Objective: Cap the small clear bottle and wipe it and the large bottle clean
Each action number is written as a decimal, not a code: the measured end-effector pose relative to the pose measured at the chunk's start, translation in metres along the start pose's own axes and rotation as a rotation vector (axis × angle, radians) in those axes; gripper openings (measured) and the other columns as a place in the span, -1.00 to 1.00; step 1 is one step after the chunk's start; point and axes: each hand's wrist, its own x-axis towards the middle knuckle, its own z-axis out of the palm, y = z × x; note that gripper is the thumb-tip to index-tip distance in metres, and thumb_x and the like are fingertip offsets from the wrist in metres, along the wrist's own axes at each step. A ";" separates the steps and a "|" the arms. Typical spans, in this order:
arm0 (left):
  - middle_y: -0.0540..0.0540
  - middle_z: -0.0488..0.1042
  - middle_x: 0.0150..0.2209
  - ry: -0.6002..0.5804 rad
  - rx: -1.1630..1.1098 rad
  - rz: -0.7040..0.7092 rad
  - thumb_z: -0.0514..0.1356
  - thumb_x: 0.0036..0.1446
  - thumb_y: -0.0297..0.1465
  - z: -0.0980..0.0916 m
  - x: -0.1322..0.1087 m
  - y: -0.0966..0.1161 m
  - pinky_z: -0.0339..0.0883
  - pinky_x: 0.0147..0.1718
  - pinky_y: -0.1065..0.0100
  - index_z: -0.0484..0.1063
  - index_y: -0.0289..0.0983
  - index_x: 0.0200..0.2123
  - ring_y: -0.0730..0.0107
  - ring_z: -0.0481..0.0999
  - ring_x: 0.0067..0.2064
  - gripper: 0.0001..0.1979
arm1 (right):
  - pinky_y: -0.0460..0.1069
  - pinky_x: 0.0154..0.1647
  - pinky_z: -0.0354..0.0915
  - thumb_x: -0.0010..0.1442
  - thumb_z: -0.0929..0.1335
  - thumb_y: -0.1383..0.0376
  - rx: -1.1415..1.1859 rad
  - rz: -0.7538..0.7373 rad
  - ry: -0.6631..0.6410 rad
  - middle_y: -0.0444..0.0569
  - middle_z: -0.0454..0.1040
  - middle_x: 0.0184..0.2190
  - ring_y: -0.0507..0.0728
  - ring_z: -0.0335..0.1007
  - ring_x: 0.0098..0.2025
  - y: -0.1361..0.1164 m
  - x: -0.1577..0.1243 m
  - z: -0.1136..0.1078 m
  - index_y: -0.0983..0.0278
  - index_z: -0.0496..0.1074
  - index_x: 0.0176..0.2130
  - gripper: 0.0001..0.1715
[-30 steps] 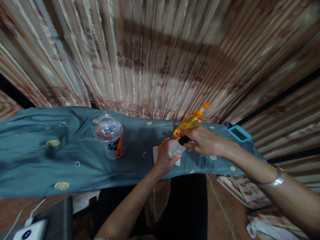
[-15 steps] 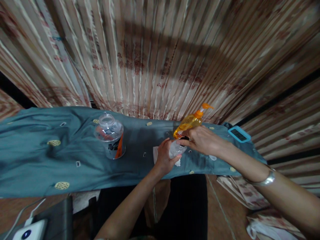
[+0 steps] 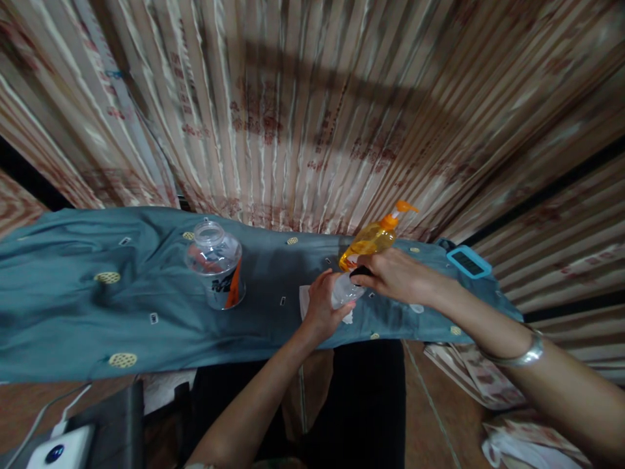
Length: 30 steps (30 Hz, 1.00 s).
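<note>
My left hand (image 3: 323, 305) wraps around a small clear, whitish plastic container (image 3: 346, 291), tilted over the table. My right hand (image 3: 389, 273) pinches a small black piece (image 3: 361, 275) at the container's upper right end; whether it is a cap or some other item I cannot tell. Right behind the hands lies or leans a pump bottle (image 3: 370, 245) of yellow-orange liquid with an orange pump head. A white sheet (image 3: 305, 299), paper or cloth, shows partly beneath my left hand. A small clear round piece (image 3: 416, 308) lies under my right wrist.
A clear plastic jar (image 3: 217, 267) with a black and orange label stands left on the teal tablecloth (image 3: 266, 332). A blue-framed digital clock (image 3: 469, 262) sits at the right end. Pleated curtains (image 3: 293, 130) hang behind. A white power bank (image 3: 61, 448) with a cable is lower left.
My right hand has shifted slightly, and more of the black piece shows between its fingers. My left hand keeps its hold on the container, nearly unmoved.
</note>
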 end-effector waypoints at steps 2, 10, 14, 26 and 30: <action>-0.25 0.47 0.17 0.007 0.005 -0.001 0.38 0.01 -0.35 0.000 0.000 -0.001 0.20 0.29 -0.15 0.35 -0.22 0.13 -0.13 0.33 0.32 -0.41 | 0.12 -0.08 0.42 0.39 0.26 0.03 -0.013 0.039 0.014 -0.05 0.53 -0.35 0.09 0.52 -0.24 -0.001 0.000 0.000 0.34 0.50 -0.17 -0.55; -0.23 0.47 0.16 0.013 0.011 0.006 0.38 0.01 -0.33 0.001 -0.001 -0.003 0.20 0.29 -0.14 0.35 -0.20 0.13 -0.10 0.33 0.31 -0.41 | 0.13 -0.04 0.43 0.38 0.29 0.08 0.011 0.004 -0.012 -0.03 0.55 -0.22 0.10 0.52 -0.15 -0.002 0.000 0.004 0.32 0.47 -0.06 -0.62; -0.25 0.44 0.19 0.013 0.009 -0.008 0.38 0.01 -0.30 0.000 -0.001 -0.003 0.21 0.28 -0.12 0.35 -0.21 0.13 -0.11 0.33 0.31 -0.41 | 0.14 -0.04 0.43 0.36 0.29 -0.01 0.008 0.053 0.007 -0.01 0.53 -0.22 0.11 0.51 -0.16 -0.001 0.001 0.006 0.32 0.47 -0.07 -0.53; -0.23 0.45 0.16 0.014 -0.020 -0.013 0.36 0.03 -0.29 -0.001 -0.001 0.000 0.19 0.28 -0.15 0.36 -0.19 0.11 -0.09 0.32 0.31 -0.44 | 0.13 -0.05 0.42 0.34 0.34 0.12 0.150 -0.039 0.009 -0.05 0.51 -0.21 0.10 0.48 -0.16 0.000 -0.001 0.012 0.31 0.45 -0.04 -0.67; -0.22 0.46 0.15 0.001 -0.031 -0.029 0.36 0.03 -0.31 -0.004 0.001 0.004 0.18 0.29 -0.13 0.37 -0.20 0.09 -0.08 0.32 0.31 -0.47 | 0.16 -0.01 0.41 0.33 0.34 0.10 0.276 -0.010 0.073 -0.03 0.51 -0.18 0.11 0.49 -0.14 0.005 -0.004 0.018 0.30 0.44 0.02 -0.61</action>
